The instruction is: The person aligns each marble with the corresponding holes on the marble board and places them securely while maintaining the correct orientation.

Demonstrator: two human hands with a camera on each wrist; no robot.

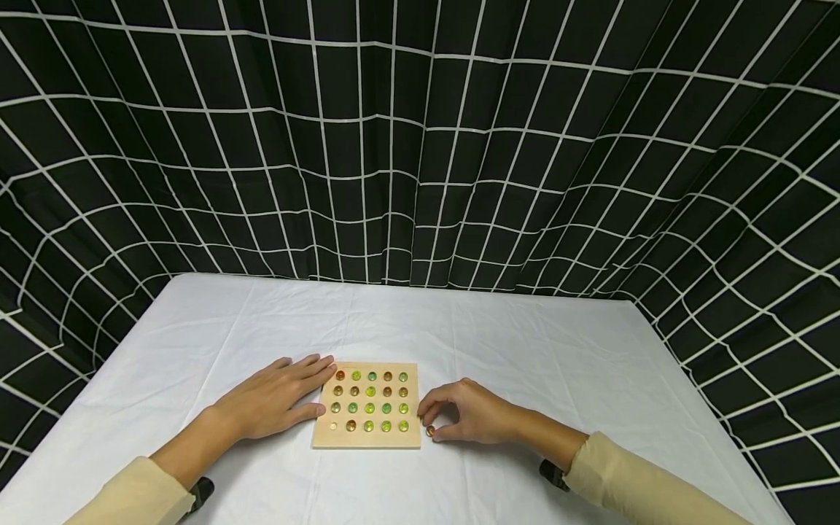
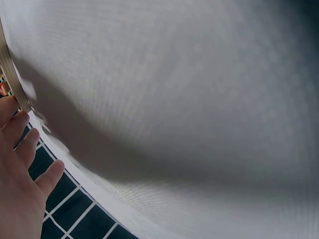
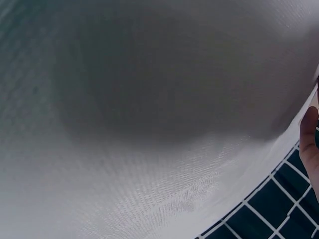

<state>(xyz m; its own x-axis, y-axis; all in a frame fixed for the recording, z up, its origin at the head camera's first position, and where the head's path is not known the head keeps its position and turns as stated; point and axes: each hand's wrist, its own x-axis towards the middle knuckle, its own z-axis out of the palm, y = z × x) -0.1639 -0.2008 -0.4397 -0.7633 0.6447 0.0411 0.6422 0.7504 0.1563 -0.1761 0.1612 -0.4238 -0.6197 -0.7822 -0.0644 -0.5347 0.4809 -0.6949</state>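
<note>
A square light-wood board lies on the table, with glass marbles in amber, brown, green and yellow-green seated in rows of hollows. At its front left corner one bare hollow shows. My left hand rests at the board's left edge, its fingers extended, with fingertips and thumb touching that side. Just off the board's right edge, my right hand pinches a brown marble between thumb and fingers, low over the cloth. The left wrist view catches the left fingers by the board's edge; the right wrist view shows only part of the right hand.
A white cloth with faint creases covers the table. Black curtains with a white grid hang behind it and along both sides. Dark wrist straps show at the sleeve cuffs.
</note>
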